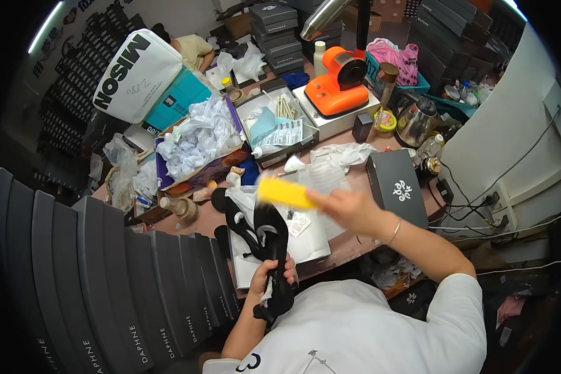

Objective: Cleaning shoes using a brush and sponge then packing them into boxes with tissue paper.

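My left hand [274, 274] is closed round a black shoe [272, 234] with straps, held upright close to my body. Some white lining or paper shows inside it. A second black shoe [235, 215] lies just left of it, partly hidden. In my right hand [352, 212] is a yellow brush [283, 192], smeared by motion, above the top of the held shoe; whether its bristles touch the shoe I cannot tell. Under the shoes a white open box [315, 246] sits on the table's near edge, with a small printed tag in it.
Grey shoe boxes [100, 268] stand in a row at left. Behind lie a carton of crumpled paper [199, 140], a tray of sticks and packets [280, 124] and an orange machine [336, 87]. A dark box [396, 187] and kettle [417, 121] are at right. Another person [193, 50] sits beyond.
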Motion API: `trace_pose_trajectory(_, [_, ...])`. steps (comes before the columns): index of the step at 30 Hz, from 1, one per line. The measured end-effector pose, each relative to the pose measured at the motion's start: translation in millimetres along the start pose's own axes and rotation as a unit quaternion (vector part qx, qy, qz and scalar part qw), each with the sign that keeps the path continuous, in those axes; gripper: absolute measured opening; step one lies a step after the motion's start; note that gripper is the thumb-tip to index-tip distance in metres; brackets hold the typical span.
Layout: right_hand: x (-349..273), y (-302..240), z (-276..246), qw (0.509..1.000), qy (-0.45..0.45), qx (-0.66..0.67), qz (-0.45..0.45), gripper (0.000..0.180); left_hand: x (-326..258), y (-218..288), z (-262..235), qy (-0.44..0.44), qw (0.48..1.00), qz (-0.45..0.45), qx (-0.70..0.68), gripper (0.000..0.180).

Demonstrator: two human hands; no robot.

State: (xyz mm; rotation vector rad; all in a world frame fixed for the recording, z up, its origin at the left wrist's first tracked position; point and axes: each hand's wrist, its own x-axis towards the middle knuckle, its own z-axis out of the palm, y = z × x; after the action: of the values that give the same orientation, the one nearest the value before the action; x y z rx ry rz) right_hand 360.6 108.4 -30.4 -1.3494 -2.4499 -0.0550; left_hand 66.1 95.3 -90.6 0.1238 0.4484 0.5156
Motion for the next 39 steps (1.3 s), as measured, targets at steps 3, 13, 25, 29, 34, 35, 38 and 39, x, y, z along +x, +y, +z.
trace_pose_trajectory(3, [-15,-42,-2,0.993,-0.017,0.073,-0.094,0.034,8,-20,0,-0.174,0.951,-0.088,-0.24,0.036])
trace_pose_trajectory(13, [-28,5,20,0.995,0.005,0.03,0.098,0.039,15,-12,-24,-0.147,0.965,-0.067,-0.208,0.043])
trace_pose_trajectory(25, [-14,-89,4,0.983,0.076,0.165,-0.038,0.043,34,11,-11,-0.104,0.915,-0.101,-0.378,0.029])
trace_pose_trajectory(29, [-60,-21,25,0.965,0.013,0.115,0.235,0.043,30,24,-29,-0.112,0.941,-0.061,-0.314,0.033])
trace_pose_trajectory(34, [28,-112,-17,0.933,0.043,0.346,0.095,0.081,49,-16,-26,-0.121,0.974,0.153,-0.116,0.036])
trace_pose_trajectory(35, [37,-119,-17,0.944,0.013,0.323,0.071,0.077,51,-31,-26,-0.098,0.973,0.193,-0.079,0.037])
trace_pose_trajectory(38, [39,-94,-13,0.936,-0.049,0.337,0.092,0.04,57,-11,-51,-0.137,0.974,0.14,0.11,0.05])
trace_pose_trajectory(39, [34,-82,-8,0.927,-0.051,0.354,0.11,0.035,46,-2,-30,-0.064,0.992,0.092,0.055,0.053])
